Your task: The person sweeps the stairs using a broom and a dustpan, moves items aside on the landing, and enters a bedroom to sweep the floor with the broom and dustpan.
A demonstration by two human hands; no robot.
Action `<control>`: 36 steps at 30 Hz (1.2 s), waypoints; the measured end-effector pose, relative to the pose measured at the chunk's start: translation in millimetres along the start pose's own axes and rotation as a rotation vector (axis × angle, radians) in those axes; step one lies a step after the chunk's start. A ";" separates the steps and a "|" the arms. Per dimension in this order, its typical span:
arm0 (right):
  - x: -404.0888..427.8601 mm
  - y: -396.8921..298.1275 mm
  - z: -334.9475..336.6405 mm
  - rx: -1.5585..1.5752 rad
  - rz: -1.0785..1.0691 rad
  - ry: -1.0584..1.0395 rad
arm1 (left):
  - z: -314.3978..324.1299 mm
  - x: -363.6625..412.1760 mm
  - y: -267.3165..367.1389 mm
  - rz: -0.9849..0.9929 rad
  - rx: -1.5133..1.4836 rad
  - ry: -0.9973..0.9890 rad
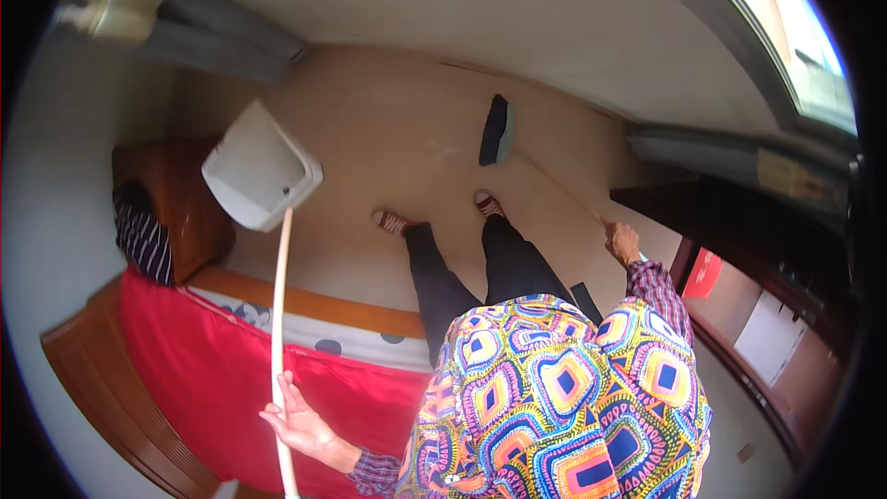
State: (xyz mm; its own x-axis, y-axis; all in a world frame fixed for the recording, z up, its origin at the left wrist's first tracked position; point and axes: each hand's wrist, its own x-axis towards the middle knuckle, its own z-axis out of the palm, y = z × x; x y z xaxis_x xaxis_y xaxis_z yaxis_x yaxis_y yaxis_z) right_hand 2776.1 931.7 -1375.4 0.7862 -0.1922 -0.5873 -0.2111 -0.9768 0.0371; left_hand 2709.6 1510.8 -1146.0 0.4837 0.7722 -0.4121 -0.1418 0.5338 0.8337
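Observation:
My left hand (pixel 308 426) is at the pale long handle (pixel 279 305) of a white dustpan (pixel 260 159), which lies between the thumb and the loosely extended fingers. The dustpan is at the handle's far end, left of my feet, its pan seen from the inside with a few dark specks near the handle. I cannot tell whether it touches the floor. My right hand (pixel 624 242) is closed around the thin stick (pixel 558 180) of a broom. The broom head (pixel 495 132), with dark bristles and a pale bluish back, is on the floor beyond my right shoe.
A bed with a red cover (pixel 201 374) and wooden side rail (pixel 298 294) lies to the left. Beyond it stands a brown wooden cabinet (pixel 197 222) with striped cloth (pixel 143 239) beside it. Dark furniture (pixel 734 242) borders the right. A wall and window (pixel 804 34) lie ahead.

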 end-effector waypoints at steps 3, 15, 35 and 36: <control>0.1 5.3 25.4 0.105 0.016 0.060 | 7.2 -15.5 -7.2 0.031 0.121 0.012; 85.6 -124.0 29.5 0.223 -0.368 0.217 | -3.0 17.6 -31.7 -0.116 0.226 0.057; -10.9 -68.6 70.7 0.688 0.372 -0.280 | -11.4 35.0 -65.4 -0.115 0.230 0.105; -11.8 -80.1 60.2 0.786 0.438 -0.315 | -8.0 34.2 -62.8 -0.118 0.251 0.093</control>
State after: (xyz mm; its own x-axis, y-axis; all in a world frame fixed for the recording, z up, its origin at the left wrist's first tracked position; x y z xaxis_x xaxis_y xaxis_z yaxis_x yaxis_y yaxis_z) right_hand 2748.7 1018.0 -1420.1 0.3759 -0.3793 -0.8455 -0.8700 -0.4587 -0.1810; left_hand 2728.1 1506.4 -1215.5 0.4009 0.7445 -0.5338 0.1342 0.5287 0.8381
